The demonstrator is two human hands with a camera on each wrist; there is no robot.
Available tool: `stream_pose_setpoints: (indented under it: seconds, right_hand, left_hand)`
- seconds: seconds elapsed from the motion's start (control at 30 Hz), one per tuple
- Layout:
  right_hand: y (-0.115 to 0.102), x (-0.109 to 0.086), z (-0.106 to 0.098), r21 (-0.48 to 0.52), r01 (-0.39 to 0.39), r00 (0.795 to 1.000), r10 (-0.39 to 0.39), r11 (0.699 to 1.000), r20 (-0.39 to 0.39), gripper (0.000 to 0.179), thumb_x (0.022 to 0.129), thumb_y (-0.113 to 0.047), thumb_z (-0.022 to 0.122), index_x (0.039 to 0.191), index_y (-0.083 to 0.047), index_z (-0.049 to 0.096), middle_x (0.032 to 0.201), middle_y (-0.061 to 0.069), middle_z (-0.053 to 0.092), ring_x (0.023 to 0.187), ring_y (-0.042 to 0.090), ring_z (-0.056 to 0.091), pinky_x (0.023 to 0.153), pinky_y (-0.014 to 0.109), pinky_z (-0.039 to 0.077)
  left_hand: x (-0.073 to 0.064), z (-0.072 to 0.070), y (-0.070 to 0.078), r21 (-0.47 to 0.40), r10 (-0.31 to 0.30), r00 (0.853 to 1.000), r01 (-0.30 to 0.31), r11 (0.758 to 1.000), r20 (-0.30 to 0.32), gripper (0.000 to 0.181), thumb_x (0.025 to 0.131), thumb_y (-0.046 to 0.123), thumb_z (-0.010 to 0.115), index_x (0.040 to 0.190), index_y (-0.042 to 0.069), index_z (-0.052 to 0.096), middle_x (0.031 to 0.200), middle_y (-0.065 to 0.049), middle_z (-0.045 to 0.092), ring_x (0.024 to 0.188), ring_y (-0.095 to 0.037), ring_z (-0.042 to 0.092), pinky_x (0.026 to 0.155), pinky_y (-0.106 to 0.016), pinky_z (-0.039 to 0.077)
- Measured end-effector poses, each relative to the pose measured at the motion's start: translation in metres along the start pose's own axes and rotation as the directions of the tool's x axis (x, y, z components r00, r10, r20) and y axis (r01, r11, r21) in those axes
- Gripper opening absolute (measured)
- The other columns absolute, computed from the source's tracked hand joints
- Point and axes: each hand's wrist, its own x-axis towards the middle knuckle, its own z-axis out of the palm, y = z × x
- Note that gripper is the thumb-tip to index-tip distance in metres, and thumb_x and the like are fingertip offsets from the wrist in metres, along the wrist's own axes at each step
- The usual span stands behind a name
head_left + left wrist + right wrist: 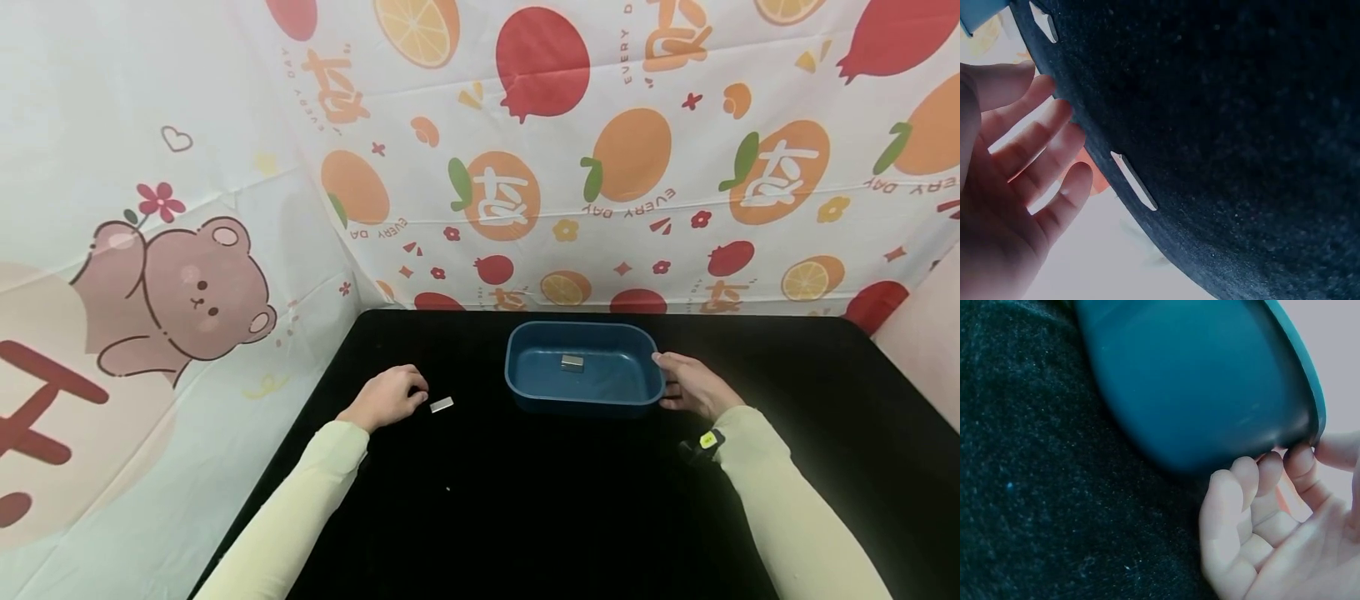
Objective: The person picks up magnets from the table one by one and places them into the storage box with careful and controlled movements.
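Note:
A blue rectangular bin [585,400] stands on the table, with a small silver block [572,363] lying inside it. My right hand [693,385] grips the bin's right end, the thumb at the rim and the fingers curled against the outer wall [1197,394]. To the left of the bin, my left hand [392,396] hovers palm down over the table, its fingers loosely bent and holding nothing. Just beyond its fingertips lies a small flat silver bar [442,405]. The left wrist view shows two such pale pieces on the cloth, one metal piece [1135,181] and another metal piece [1044,24].
Black cloth covers the table [525,500]. A fruit-print curtain [465,108] hangs behind its far edge, and a bear-print curtain [202,292] lines the left side. A tiny white speck [447,489] lies on the cloth nearer me.

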Motion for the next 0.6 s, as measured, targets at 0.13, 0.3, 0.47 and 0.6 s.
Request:
stream_pose_setpoints:
  seconds: [0.13,0.3,0.47,0.6]
  right_hand:
    - [0.0007,-0.0005,-0.0003,0.003,0.000,1.000,0.000,1.000,0.003,0.054,0.103,-0.050,0.044,0.138,-0.009,0.042,0.105,0.002,0.063,0.088,0.016,0.065,0.081,0.032,0.057]
    - [0.0017,-0.0004,-0.0010,0.012,-0.002,1.000,0.002,1.000,0.003,0.049,0.103,-0.050,0.044,0.132,-0.011,0.046,0.101,0.000,0.064,0.087,0.016,0.065,0.081,0.033,0.057]
    - [0.0009,-0.0006,-0.0009,0.016,-0.001,1.000,0.001,1.000,0.008,0.047,0.102,-0.050,0.045,0.130,-0.011,0.047,0.100,0.000,0.064,0.087,0.016,0.064,0.081,0.033,0.057]
    - [-0.0002,-0.0015,-0.0010,0.023,0.000,1.000,-0.001,1.000,0.012,0.044,0.103,-0.049,0.045,0.126,-0.013,0.049,0.099,0.000,0.064,0.086,0.016,0.064,0.080,0.032,0.057]
  left_hand:
    - [0.0001,0.0014,0.0007,0.000,-0.001,1.000,0.001,1.000,0.008,0.016,0.094,0.017,0.063,0.101,0.010,0.075,0.110,-0.006,0.068,0.102,-0.027,0.066,0.092,-0.048,0.053]
    - [0.0011,0.0026,0.0010,0.001,0.008,1.000,-0.009,1.000,0.010,0.015,0.094,0.017,0.063,0.100,0.010,0.075,0.108,-0.007,0.068,0.100,-0.027,0.066,0.091,-0.048,0.053]
    - [0.0003,0.0027,0.0023,0.005,-0.009,1.000,0.009,1.000,0.015,0.015,0.094,0.017,0.064,0.100,0.011,0.075,0.109,-0.006,0.068,0.101,-0.027,0.066,0.092,-0.048,0.054]
    - [0.0007,0.0025,0.0028,0.003,-0.008,1.000,0.008,1.000,0.014,0.014,0.094,0.017,0.064,0.100,0.011,0.076,0.109,-0.007,0.068,0.101,-0.027,0.066,0.091,-0.048,0.054]
